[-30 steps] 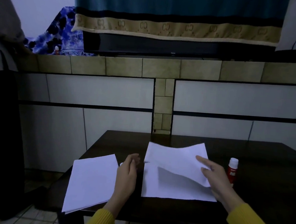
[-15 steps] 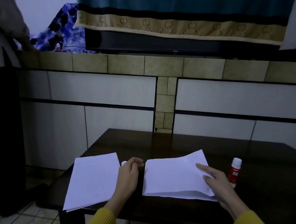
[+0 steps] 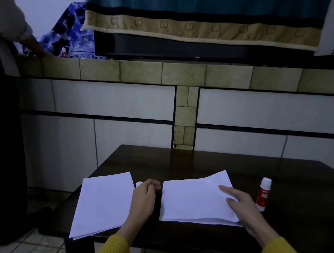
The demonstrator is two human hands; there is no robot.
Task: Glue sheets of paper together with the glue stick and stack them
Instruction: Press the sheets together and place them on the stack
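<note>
Reaching forward in yellow sleeves, I rest both hands on the dark surface [image 3: 199, 160]. My right hand [image 3: 241, 205] lies with fingers spread and straight on the right edge of the top sheet [image 3: 194, 199] of the middle paper pile, pressing it down. My left hand [image 3: 144, 197] is loosely curled, fingertips pinching a small white cap [image 3: 138, 183] between the piles. The red glue stick [image 3: 263, 193] stands upright just beside my right hand; another paper stack [image 3: 101, 202] lies left.

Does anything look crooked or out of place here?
Yes. The white paper stack at the left overhangs the dark wooden table edge, slightly rotated. The far corner of the right white sheet lifts up.
</note>
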